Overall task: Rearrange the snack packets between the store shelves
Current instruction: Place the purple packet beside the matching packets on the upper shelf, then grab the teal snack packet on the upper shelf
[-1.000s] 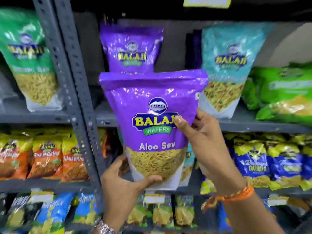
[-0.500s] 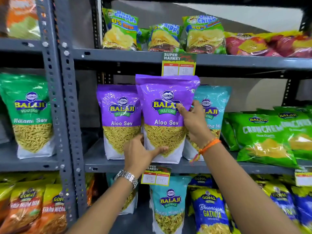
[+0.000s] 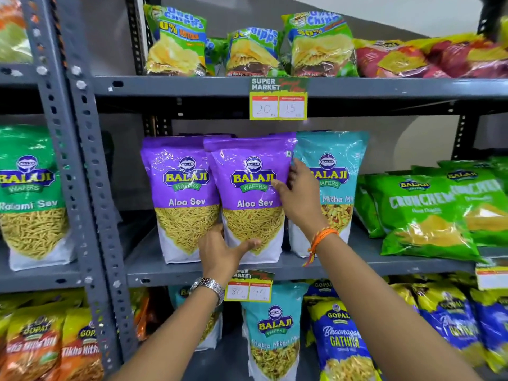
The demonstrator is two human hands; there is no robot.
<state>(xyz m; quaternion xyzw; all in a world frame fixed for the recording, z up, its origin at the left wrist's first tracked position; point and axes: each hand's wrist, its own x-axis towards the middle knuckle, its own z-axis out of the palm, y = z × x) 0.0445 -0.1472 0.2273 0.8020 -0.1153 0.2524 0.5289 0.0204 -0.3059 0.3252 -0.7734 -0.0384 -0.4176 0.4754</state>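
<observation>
On shelf, both hands [image 3: 295,200] around purple packet [image 3: 251,188]

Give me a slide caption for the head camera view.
Both hands, left hand and right hand, stand a purple Aloo Sev packet on the middle shelf.

I'm looking at a shop aisle, a small supermarket by the signs. Grey slotted-steel shelving [image 3: 90,171] holds rows of sealed snack packets [image 3: 187,193] in repeated brands, faced outward. Price tags [image 3: 278,99] printed "Super Market" hang from the shelf edges, handwritten with two prices each; another tag [image 3: 248,287] hangs nearer, on the shelf below.
</observation>
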